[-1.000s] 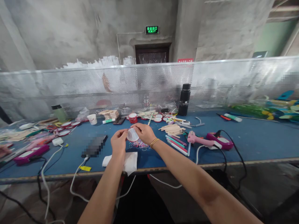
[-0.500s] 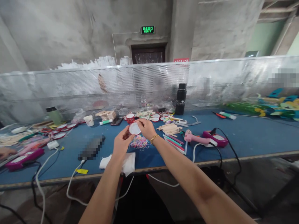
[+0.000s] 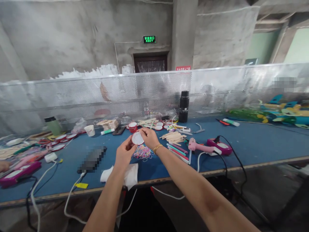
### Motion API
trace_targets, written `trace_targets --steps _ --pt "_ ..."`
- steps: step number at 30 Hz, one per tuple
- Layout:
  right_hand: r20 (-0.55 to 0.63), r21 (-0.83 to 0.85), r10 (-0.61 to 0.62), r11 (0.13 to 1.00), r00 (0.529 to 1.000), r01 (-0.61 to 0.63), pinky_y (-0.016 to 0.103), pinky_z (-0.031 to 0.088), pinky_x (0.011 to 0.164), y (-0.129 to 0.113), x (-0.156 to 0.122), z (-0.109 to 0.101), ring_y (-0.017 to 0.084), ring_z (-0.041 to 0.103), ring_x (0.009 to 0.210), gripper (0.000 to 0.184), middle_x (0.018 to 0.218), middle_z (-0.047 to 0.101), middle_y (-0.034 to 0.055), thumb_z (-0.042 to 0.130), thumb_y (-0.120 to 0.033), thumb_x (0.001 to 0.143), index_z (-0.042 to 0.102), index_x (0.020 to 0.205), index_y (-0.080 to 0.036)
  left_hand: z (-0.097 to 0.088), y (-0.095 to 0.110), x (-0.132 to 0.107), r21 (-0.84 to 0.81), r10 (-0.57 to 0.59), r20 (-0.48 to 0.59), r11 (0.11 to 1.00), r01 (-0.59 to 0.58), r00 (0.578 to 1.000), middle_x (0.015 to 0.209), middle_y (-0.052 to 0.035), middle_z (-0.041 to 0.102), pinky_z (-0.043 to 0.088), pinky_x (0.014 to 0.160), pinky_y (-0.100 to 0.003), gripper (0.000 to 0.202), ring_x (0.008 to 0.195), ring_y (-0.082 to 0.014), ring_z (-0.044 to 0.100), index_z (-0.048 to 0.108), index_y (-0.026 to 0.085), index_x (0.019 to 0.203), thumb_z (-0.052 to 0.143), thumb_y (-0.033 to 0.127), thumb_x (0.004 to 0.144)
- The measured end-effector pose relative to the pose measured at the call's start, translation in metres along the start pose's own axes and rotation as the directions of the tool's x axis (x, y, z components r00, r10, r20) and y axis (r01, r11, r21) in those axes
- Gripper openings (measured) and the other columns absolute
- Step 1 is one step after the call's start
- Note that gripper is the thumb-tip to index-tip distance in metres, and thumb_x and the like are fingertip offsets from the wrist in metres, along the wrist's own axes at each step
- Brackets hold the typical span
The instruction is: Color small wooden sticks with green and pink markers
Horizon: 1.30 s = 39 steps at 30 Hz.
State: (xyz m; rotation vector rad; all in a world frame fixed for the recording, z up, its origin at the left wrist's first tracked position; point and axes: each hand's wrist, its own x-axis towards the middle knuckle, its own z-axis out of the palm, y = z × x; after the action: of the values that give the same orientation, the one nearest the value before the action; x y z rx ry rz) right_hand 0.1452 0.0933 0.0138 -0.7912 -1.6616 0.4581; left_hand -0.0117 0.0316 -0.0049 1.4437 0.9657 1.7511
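Both my hands hold a small round white disc with a red rim (image 3: 137, 138) above the blue table (image 3: 253, 145). My left hand (image 3: 124, 152) pinches its lower left edge, fingers closed. My right hand (image 3: 150, 138), with a gold bracelet at the wrist, grips its upper right edge. Just beneath lies a heap of small coloured rubber bands (image 3: 142, 152). A folded white tissue (image 3: 125, 174) lies under my left forearm at the table's front edge.
A pink glue gun (image 3: 200, 147) on a purple stand (image 3: 220, 148) with black cable sits to the right. Coloured and wooden sticks (image 3: 175, 137), more red-rimmed discs (image 3: 60, 141), a black bottle (image 3: 183, 106), a paper cup (image 3: 90, 130) and a perforated metal screen (image 3: 72, 93) lie beyond.
The disc and both hands have lifted slightly off the rubber bands and turned the disc's white face toward me; the view has shifted a little to the right.
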Motion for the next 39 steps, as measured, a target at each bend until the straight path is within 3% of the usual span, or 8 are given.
trace_targets --steps 12,15,19,22,26,32,35,39 --pt "-0.008 0.018 -0.03 0.999 1.0 0.03 0.028 0.048 0.077 -0.001 0.0 0.0 0.02 0.069 0.084 0.029 0.094 0.078 0.0055 0.051 -0.028 0.097 0.079 0.102 -0.022 0.002 0.007 -0.003 -0.026 -0.039 -0.003 0.999 0.039 0.999 0.108 -0.0095 0.079 0.058 0.082 -0.034 0.063 0.097 -0.025 0.073 0.076 0.019 0.116 0.091 0.031 0.056" --pt "0.009 0.021 -0.086 0.996 0.996 0.085 0.027 0.048 0.079 -0.004 -0.002 0.002 0.018 0.068 0.088 0.031 0.099 0.077 0.005 0.048 -0.03 0.099 0.077 0.108 -0.022 0.002 0.009 -0.004 -0.035 -0.098 -0.085 0.995 0.096 0.992 0.095 -0.0068 0.077 0.053 0.064 -0.027 0.064 0.081 -0.0212 0.071 0.074 0.02 0.117 0.088 0.047 0.061" --pt "0.099 0.034 -0.122 0.992 0.988 0.12 0.025 0.047 0.079 -0.004 -0.004 0.005 0.017 0.066 0.086 0.036 0.098 0.076 0.0052 0.044 -0.035 0.104 0.076 0.111 -0.02 -0.002 0.006 -0.001 0.115 -0.114 -0.209 0.984 0.14 0.971 0.066 -0.0009 0.064 0.036 0.049 -0.023 0.048 0.058 -0.0145 0.056 0.073 0.017 0.087 0.079 0.059 0.064" --pt "0.14 0.057 -0.084 0.995 0.987 0.076 0.024 0.048 0.077 -0.002 -0.003 0.006 0.015 0.065 0.081 0.037 0.096 0.075 0.0041 0.043 -0.035 0.105 0.076 0.11 -0.019 -0.006 0.003 0.002 0.202 -0.083 -0.25 0.97 0.136 0.965 0.059 0.0011 0.058 0.035 0.051 -0.024 0.04 0.056 -0.0143 0.051 0.071 0.017 0.078 0.075 0.055 0.065" --pt "0.165 0.047 -0.03 0.999 0.986 0.023 0.024 0.049 0.074 0.004 -0.001 0.005 0.016 0.066 0.078 0.027 0.088 0.076 0.0036 0.055 -0.032 0.097 0.078 0.099 -0.018 -0.008 0.001 0.004 0.265 -0.038 -0.288 0.957 0.118 0.957 0.062 0.0005 0.06 0.038 0.057 -0.026 0.033 0.059 -0.015 0.052 0.071 0.019 0.079 0.07 0.05 0.068" --pt "0.131 0.124 0.025 0.991 0.991 -0.041 0.026 0.05 0.076 0.01 0.002 0.006 0.018 0.067 0.082 0.021 0.086 0.077 0.0043 0.065 -0.032 0.087 0.08 0.088 -0.018 -0.008 0.002 0.004 0.277 -0.057 -0.281 0.951 0.137 0.958 0.066 -0.0006 0.064 0.042 0.061 -0.027 0.032 0.062 -0.0166 0.056 0.069 0.019 0.079 0.069 0.049 0.067" --pt "0.143 0.243 0.12 0.958 0.982 -0.152 0.025 0.049 0.072 0.008 0.002 0.005 0.016 0.064 0.075 0.021 0.079 0.075 0.0026 0.071 -0.036 0.08 0.079 0.084 -0.017 -0.01 -0.002 0.006 0.3 -0.049 -0.265 0.945 0.13 0.963 0.067 -0.001 0.065 0.043 0.062 -0.028 0.032 0.064 -0.0174 0.057 0.07 0.019 0.081 0.069 0.048 0.067" --pt "0.217 0.378 0.259 0.867 0.941 -0.325 0.022 0.039 0.055 0.004 0.002 0.005 0.01 0.05 0.055 0.03 0.059 0.062 -0.0034 0.077 -0.044 0.071 0.078 0.082 -0.016 -0.013 -0.009 0.009 0.349 0.002 -0.266 0.932 0.094 0.964 0.067 -0.0012 0.066 0.043 0.064 -0.028 0.03 0.065 -0.0177 0.058 0.07 0.019 0.08 0.07 0.047 0.069"
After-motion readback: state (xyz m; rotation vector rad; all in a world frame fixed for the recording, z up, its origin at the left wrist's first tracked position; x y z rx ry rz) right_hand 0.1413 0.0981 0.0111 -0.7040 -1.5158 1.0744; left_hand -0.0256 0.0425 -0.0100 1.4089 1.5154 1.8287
